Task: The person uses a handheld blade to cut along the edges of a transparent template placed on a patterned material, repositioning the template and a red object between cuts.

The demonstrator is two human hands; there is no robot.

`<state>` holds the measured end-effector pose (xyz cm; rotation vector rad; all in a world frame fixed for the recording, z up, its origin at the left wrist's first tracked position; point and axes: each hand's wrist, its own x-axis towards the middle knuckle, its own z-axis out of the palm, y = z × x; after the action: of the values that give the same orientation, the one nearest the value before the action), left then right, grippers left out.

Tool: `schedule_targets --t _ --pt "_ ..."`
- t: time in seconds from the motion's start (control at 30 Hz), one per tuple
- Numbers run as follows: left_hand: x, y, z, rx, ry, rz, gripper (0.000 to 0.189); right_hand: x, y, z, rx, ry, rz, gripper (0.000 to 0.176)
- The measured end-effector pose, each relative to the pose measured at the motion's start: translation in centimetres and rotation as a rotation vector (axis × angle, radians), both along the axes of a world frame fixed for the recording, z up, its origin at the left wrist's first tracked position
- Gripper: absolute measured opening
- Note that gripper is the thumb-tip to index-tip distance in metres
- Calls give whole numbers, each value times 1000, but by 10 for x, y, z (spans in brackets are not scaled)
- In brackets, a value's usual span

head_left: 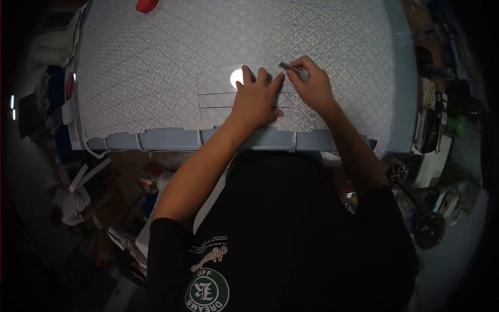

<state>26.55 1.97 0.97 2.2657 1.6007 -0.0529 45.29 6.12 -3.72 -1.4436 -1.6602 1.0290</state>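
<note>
Patterned pale fabric (pixel 145 73) covers the table. On it lies a clear template (pixel 213 86) with two dark lines across it and a bright round glare near its top. My left hand (pixel 254 96) presses on the template with its fingers spread, holding nothing. To its right, my right hand (pixel 314 83) grips a small grey tool (pixel 296 69), whose tip points left near the template's upper right corner. The far edge of the template is faint against the fabric.
A red object (pixel 147 5) sits at the fabric's far left. Notched fabric strips hang over the near grey table edge (pixel 171 139). Shelves and clutter stand on both sides, with a round dark object (pixel 430 230) at the lower right.
</note>
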Motion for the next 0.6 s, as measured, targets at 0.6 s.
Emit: schedule_targets --t 0.6 --pt "-15 -4 -12 31 -20 -110 102 -71 -39 -11 205 -229 -425 21"
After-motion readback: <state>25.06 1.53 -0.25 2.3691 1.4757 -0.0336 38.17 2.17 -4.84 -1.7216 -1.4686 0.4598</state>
